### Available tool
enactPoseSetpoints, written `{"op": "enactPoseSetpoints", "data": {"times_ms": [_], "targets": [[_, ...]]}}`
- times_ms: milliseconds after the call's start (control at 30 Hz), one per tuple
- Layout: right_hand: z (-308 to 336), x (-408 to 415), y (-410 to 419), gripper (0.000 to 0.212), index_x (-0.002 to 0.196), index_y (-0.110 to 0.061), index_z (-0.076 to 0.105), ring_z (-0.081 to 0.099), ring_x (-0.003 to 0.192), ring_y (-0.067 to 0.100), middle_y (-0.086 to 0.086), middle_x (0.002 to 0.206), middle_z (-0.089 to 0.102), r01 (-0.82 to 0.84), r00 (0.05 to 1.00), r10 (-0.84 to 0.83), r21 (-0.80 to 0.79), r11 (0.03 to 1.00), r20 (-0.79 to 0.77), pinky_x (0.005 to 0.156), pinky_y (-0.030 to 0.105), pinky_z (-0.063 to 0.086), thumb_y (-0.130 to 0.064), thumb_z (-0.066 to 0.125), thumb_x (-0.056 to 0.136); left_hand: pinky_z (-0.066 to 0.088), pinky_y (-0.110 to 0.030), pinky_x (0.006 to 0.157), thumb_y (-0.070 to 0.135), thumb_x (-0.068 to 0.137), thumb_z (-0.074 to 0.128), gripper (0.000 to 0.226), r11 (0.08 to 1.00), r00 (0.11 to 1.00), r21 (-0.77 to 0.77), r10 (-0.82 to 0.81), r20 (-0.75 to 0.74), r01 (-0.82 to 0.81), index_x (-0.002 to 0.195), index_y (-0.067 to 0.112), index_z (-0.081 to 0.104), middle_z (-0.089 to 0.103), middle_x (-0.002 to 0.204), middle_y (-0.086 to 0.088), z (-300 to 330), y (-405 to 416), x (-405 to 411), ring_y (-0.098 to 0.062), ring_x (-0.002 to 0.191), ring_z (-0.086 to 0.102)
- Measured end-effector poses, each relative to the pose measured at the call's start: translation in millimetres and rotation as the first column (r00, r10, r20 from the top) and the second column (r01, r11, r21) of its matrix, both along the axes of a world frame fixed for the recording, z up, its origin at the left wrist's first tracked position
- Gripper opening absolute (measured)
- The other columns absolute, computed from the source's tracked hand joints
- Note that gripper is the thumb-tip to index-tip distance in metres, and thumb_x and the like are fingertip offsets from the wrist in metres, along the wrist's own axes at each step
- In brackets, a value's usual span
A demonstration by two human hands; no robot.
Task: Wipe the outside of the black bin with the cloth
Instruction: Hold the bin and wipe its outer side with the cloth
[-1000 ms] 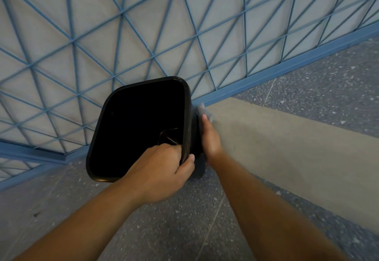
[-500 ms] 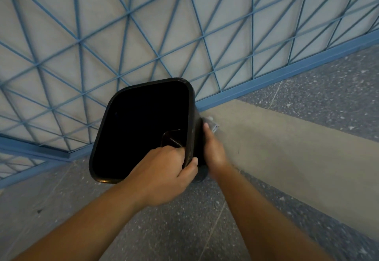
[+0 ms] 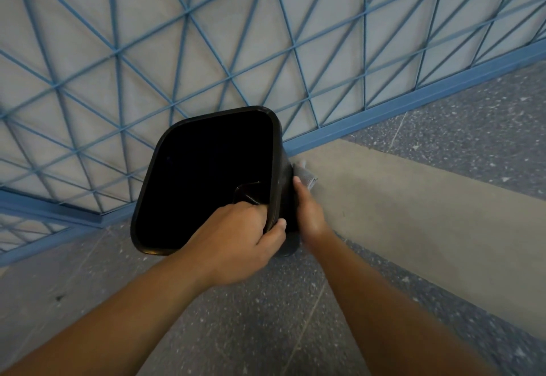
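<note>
Bin (image 3: 206, 180), black, rounded-rectangular mouth, tilted so the opening faces the head camera; interior dark, with a faint round mark low on the inner wall near the right rim. It sits above the speckled grey floor (image 3: 266, 325), in front of a blue lattice fence (image 3: 206, 35) backed by a pale panel, and just left of a plain grey strip (image 3: 413, 204) that runs across the floor. Whether the base touches the floor cannot be told; a dark edge shows below the rim's near right corner. Left hand (image 3: 236, 242) grips the near right corner of the rim: fingers curled over into the mouth, thumb pressed on the outer wall. Right hand (image 3: 308, 210) lies along the bin's right outer side, fingers extended upward, holding the cloth (image 3: 305, 176) against that wall. Only a small grey, slightly blurred patch of cloth shows past the fingertips; the rest is hidden behind the hand. How the right thumb lies cannot be seen. Both forearms are bare and reach in from the lower edge. 1 view only.
</note>
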State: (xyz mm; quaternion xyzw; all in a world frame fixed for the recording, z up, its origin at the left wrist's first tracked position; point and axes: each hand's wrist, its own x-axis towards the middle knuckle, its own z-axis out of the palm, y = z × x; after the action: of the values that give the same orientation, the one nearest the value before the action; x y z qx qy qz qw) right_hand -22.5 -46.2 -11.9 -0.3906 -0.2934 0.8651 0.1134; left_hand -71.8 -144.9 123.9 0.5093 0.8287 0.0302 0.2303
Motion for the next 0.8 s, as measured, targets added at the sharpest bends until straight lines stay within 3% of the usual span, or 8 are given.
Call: {"op": "enactPoseSetpoints", "data": {"times_ms": [100,167,300,467,633,700,800], "targets": [[-1.3,1.9,-2.2,0.053,0.146,-0.014,0.051,0.058,0.129,0.026,0.013,0.143,0.060,0.002,0.999,-0.006,-0.084,0.996,-0.042,0.114,0.043,0.043,-0.045,0.045,0.103,0.051,-0.042,0.057,0.053,0.092,0.034,0.042,1.000,1.000,-0.003,-0.007,-0.009,0.007,0.069,0.023,0.051,0.058,0.058,0.001,-0.3,-1.8,0.0,-0.014,0.052,0.058],[2.0,6.4,-14.3,0.057,0.146,-0.018,0.051,0.060,0.127,0.021,0.008,0.141,0.062,-0.004,0.998,0.002,-0.045,0.999,-0.059,0.109,0.036,0.047,-0.053,0.045,0.101,0.051,-0.041,0.056,0.053,0.092,0.034,0.042,1.000,1.000,-0.001,-0.004,0.000,0.004,0.068,0.023,0.050,0.057,0.057,0.001,0.2,-2.8,1.5,-0.014,0.051,0.057],[-0.6,1.8,-9.6,0.063,0.152,-0.019,0.044,0.049,0.140,0.020,0.006,0.152,0.051,-0.001,0.999,0.008,0.138,0.990,-0.047,0.120,0.044,0.037,-0.057,0.039,0.102,0.051,-0.042,0.056,0.054,0.089,0.033,0.042,1.000,1.000,0.016,0.002,0.001,-0.002,0.066,0.023,0.051,0.057,0.056,0.001,-0.1,-0.8,1.0,-0.014,0.051,0.057],[-4.8,-5.5,5.5,0.062,0.149,-0.012,0.049,0.055,0.131,0.027,0.014,0.147,0.055,-0.024,0.996,0.025,-0.011,1.000,0.083,0.119,0.043,0.037,-0.053,0.043,0.102,0.051,-0.042,0.054,0.054,0.089,0.034,0.043,1.000,1.000,0.004,0.009,-0.006,-0.009,0.066,0.022,0.051,0.056,0.055,0.000,-0.8,-1.0,0.8,-0.015,0.050,0.057],[10.5,-8.9,0.3,0.077,0.145,-0.023,0.055,0.057,0.132,0.017,0.004,0.146,0.058,0.008,0.999,0.003,0.238,0.971,-0.045,0.116,0.041,0.042,-0.072,0.047,0.086,0.049,-0.044,0.054,0.055,0.090,0.034,0.043,1.000,1.000,-0.006,0.005,0.016,-0.005,0.067,0.021,0.049,0.056,0.058,-0.002,0.4,-0.3,0.3,-0.017,0.050,0.055],[10.9,-15.9,12.8,0.070,0.141,-0.018,0.059,0.061,0.126,0.019,0.008,0.140,0.063,0.032,0.999,-0.025,0.203,0.979,-0.036,0.113,0.038,0.044,-0.066,0.048,0.092,0.050,-0.046,0.056,0.055,0.090,0.033,0.044,1.000,1.000,-0.005,0.000,0.008,0.000,0.069,0.020,0.051,0.058,0.059,-0.003,0.8,0.0,0.2,-0.019,0.051,0.056],[5.1,-14.1,20.7,0.061,0.145,-0.011,0.053,0.056,0.131,0.028,0.015,0.144,0.059,0.007,0.999,-0.009,0.047,0.999,0.047,0.117,0.041,0.039,-0.053,0.043,0.102,0.051,-0.048,0.060,0.051,0.093,0.035,0.042,1.000,1.000,-0.004,-0.002,0.008,0.002,0.071,0.020,0.054,0.061,0.062,-0.003,3.1,-0.3,3.0,-0.020,0.055,0.059]]}}
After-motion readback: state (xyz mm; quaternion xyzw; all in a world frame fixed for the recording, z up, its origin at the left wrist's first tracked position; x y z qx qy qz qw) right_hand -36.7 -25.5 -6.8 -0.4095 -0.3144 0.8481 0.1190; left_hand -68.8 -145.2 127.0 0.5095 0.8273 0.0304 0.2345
